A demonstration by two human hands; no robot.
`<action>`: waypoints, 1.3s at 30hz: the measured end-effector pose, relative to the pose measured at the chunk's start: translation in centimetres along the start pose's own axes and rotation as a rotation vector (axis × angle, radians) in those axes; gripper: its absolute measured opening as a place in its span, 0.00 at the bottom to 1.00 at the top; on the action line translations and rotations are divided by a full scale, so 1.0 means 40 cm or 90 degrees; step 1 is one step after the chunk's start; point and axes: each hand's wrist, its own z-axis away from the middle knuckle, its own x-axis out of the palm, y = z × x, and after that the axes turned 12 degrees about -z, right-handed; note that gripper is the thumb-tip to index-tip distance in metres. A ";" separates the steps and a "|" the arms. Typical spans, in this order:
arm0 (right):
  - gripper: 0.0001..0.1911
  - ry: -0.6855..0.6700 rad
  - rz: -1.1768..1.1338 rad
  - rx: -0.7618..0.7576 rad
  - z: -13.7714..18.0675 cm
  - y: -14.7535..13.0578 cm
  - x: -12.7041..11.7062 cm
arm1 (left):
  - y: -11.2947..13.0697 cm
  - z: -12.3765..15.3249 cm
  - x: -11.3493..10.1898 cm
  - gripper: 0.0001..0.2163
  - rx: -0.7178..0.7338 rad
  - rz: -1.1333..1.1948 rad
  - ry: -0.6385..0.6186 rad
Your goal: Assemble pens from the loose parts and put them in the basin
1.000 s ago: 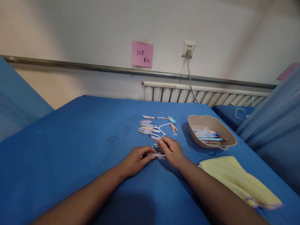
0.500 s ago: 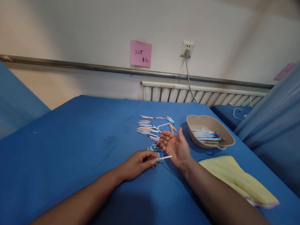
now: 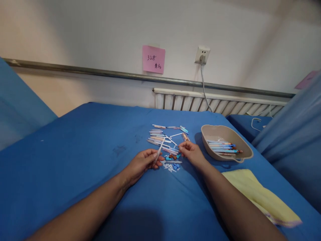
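Much bare cloth leftward — left hand pinches a refill, right hand, grip unclear, touches pen pile.

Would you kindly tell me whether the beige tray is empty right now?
No, several blue pens lie side by side inside the beige tray.

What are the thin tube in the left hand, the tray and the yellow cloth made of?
Thin tube in the left hand: likely plastic, white, smooth and straight. Tray: probably moulded plastic, matte beige, rounded rim. Yellow cloth: soft textile; it folds limply, with a hemmed edge.
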 end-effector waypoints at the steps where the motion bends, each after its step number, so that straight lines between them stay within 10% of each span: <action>1: 0.12 -0.038 0.031 0.000 0.003 0.004 -0.003 | 0.001 -0.001 -0.002 0.14 -0.004 0.013 0.008; 7: 0.03 -0.200 0.244 0.001 0.034 -0.007 -0.017 | -0.003 -0.006 -0.011 0.12 0.007 0.042 0.040; 26: 0.11 -0.324 0.687 -0.191 0.064 -0.081 0.010 | -0.001 -0.008 -0.007 0.10 -0.002 0.043 0.050; 39: 0.09 -0.109 0.153 -0.056 0.018 -0.027 -0.015 | -0.012 -0.011 -0.011 0.13 0.011 -0.009 0.042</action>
